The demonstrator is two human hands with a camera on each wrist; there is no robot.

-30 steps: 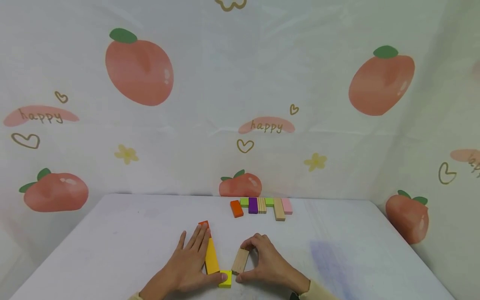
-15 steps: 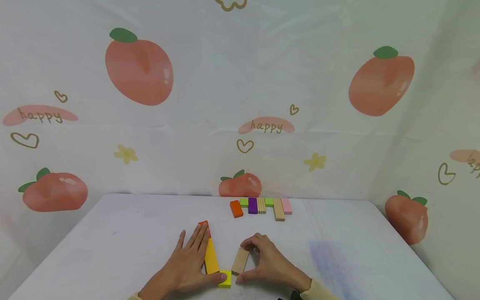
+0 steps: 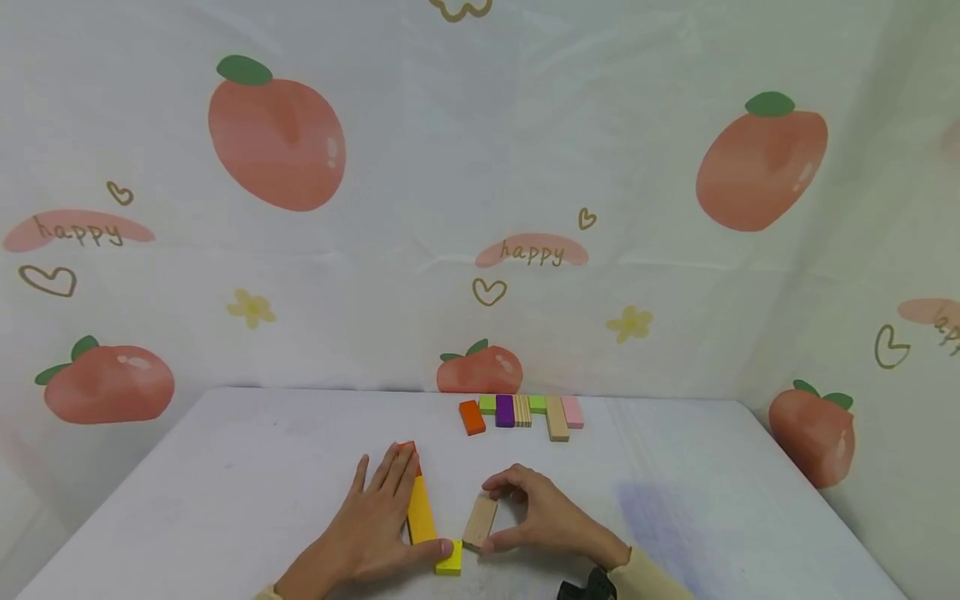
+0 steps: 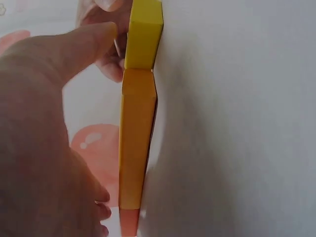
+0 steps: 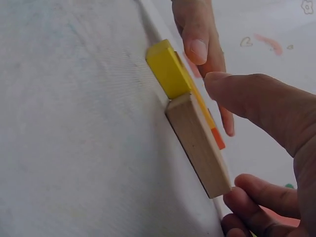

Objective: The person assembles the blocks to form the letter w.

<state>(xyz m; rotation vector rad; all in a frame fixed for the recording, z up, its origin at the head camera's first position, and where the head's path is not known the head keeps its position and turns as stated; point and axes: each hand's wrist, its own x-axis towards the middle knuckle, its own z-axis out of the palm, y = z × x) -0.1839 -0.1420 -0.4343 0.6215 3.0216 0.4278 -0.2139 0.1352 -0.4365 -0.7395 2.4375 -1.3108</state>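
My left hand (image 3: 375, 522) lies with straight fingers along a long orange-yellow block (image 3: 422, 510) and over a red-orange block (image 3: 408, 447) at its far end. Its thumb rests on a small yellow block (image 3: 450, 567) at the near end. Just right of that stands a plain wooden block (image 3: 480, 521), slanting away and meeting the yellow block at a corner in the right wrist view. My right hand (image 3: 543, 517) curves round the wooden block. Its fingertips (image 5: 237, 193) are at the far end, while the thumb (image 5: 237, 89) hovers by the near end.
Along the table's back edge stand an orange block (image 3: 472, 417), a purple block (image 3: 505, 411), a striped block (image 3: 522, 411), a long wooden block (image 3: 557, 418), a pink block (image 3: 573, 412) and green ones. A printed cloth (image 3: 555, 167) hangs behind the white table (image 3: 262, 475).
My right thumb has slid from the wooden block's near end toward its right side, and the right wrist has shifted slightly right. The left hand and blocks stay nearly put.
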